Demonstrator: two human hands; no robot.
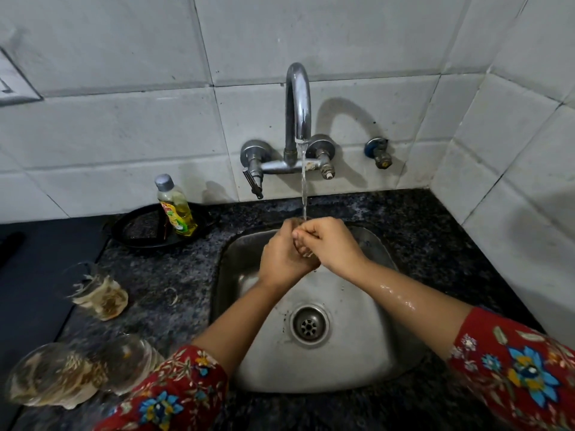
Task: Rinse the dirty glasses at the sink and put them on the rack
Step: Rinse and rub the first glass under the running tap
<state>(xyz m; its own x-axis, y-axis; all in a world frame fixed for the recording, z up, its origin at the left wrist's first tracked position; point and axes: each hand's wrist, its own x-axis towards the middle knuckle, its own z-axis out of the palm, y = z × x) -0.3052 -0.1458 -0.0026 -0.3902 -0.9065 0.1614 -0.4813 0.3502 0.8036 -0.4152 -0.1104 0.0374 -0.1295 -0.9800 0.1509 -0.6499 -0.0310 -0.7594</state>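
Early: left hand (281,259) & right hand (331,244) clasped under tap stream (304,188), held glass unconfirmed; 3 dirty glasses (101,295) on counter (174,275), no rack seen.

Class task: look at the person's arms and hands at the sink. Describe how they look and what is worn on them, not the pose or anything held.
Both hands, the left hand and the right hand, are bare, with no gloves. Each arm wears a red sleeve with embroidered blue, yellow and white flowers, ending below the elbow so the forearms are uncovered. The right forearm glistens with water drops.
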